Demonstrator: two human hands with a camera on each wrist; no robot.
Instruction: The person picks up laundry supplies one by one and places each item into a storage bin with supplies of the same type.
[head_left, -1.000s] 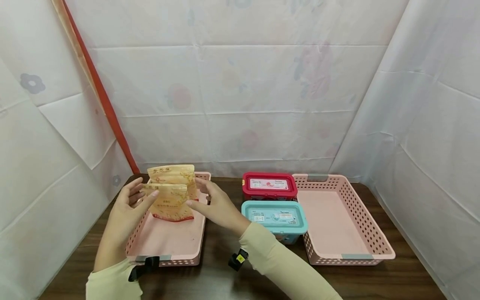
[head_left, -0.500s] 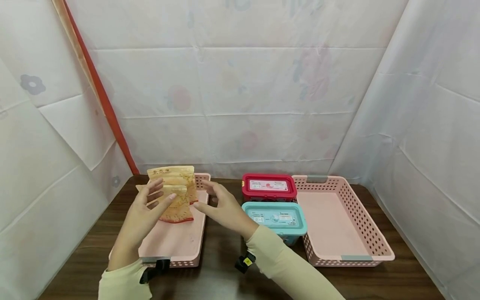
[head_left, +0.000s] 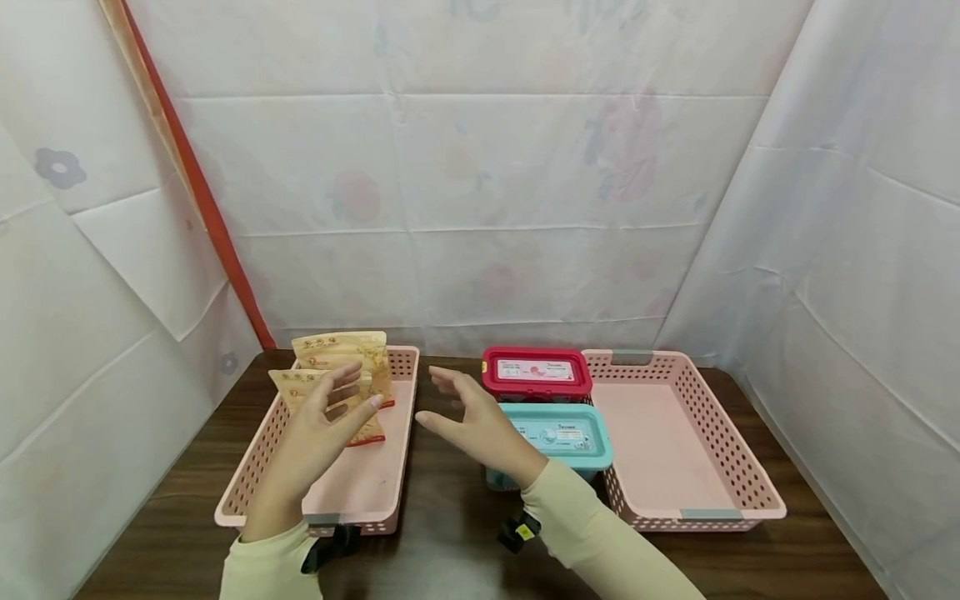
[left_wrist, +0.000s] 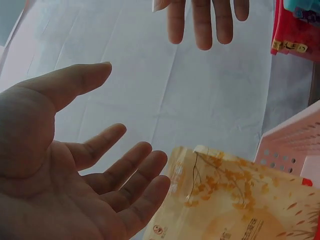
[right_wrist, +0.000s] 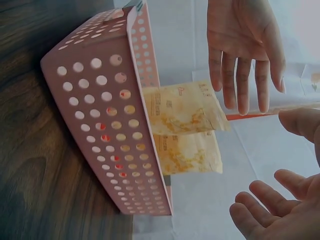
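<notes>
Two yellow stand-up pouches with red bottom edges stand upright in the left pink basket (head_left: 363,487). The rear pouch (head_left: 345,343) rises behind the front pouch (head_left: 294,382), which my left hand (head_left: 318,442) partly covers in the head view. That hand is held above the basket, fingers spread and holding nothing. To the basket's right, my right hand (head_left: 487,429) hovers over the table with relaxed fingers, also holding nothing. In the right wrist view both pouches, the near one (right_wrist: 187,110) included, stick up over the perforated basket wall (right_wrist: 107,130), apart from the hands.
A red lidded box (head_left: 536,372) and a teal lidded box (head_left: 566,437) stand right of my right hand, the teal one in front. Another pink basket (head_left: 667,442) lies beside them on the dark wooden table (head_left: 442,508). White cloth hangs behind and at both sides.
Both hands have moved right and away from the pouches, the right hand leaving the basket. The pouches stay standing; the front one now shows its top left corner.
</notes>
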